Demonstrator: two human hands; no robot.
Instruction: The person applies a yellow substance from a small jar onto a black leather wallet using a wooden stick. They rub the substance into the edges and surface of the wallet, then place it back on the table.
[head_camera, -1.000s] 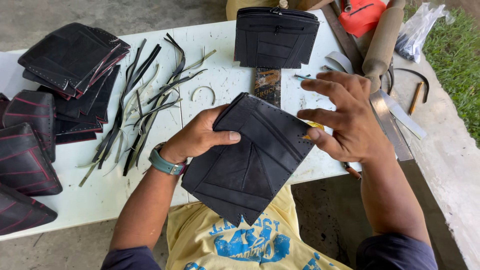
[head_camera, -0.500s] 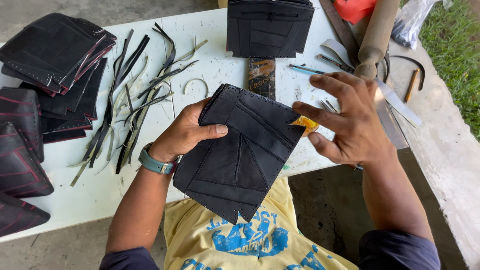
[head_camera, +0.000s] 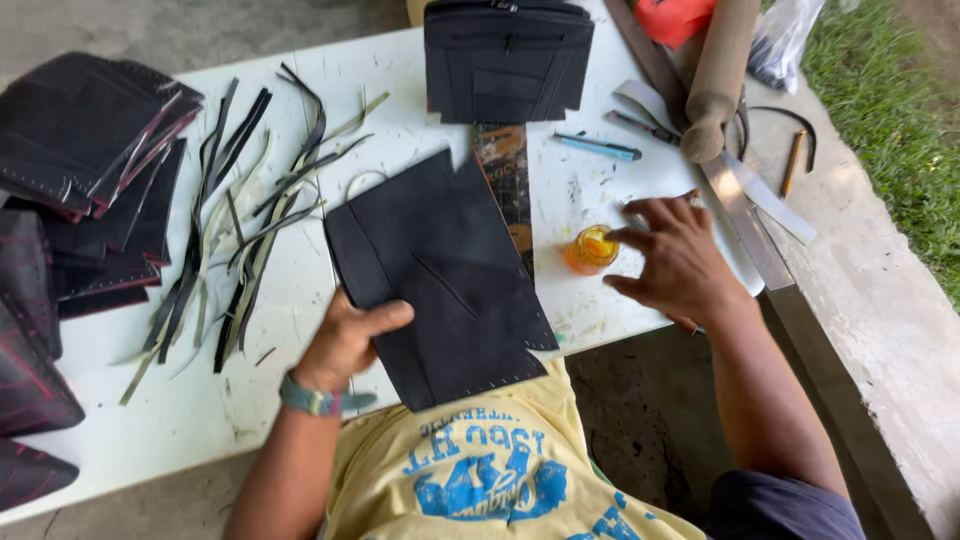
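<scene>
The left hand (head_camera: 345, 345) has its grip closed on the lower left edge of a large flat black rubber panel (head_camera: 440, 275), thumb lying across the top face and fingers tucked under it. The panel has a raised seam running diagonally and a row of small stitch holes along its lower right edge; it rests on the white table (head_camera: 250, 400), with its near corner jutting over the table's edge toward the person's yellow shirt (head_camera: 480, 480). A teal wristband (head_camera: 310, 400) sits on the left wrist.

The right hand (head_camera: 680, 262) hovers with fingers spread and loosely curled, holding nothing, its fingertips just beside a small round orange container (head_camera: 592, 250) that stands on the table to the right of the panel (whether a fingertip actually touches the container cannot be told).

Left of the panel lies a scatter of thin black and pale rubber strips (head_camera: 235, 230), and beyond them a stack of black rubber sheets (head_camera: 90, 140) at the table's left end. At the far edge stands a finished black rubber pouch (head_camera: 508, 60), with a dark worn strip (head_camera: 508, 185) running from under it alongside the panel's right side. A blue pen (head_camera: 600, 148) lies near the pouch, a tan wooden roller (head_camera: 720, 75) leans in at the far right, and a long metal ruler (head_camera: 745, 215) lies past the right hand.
</scene>
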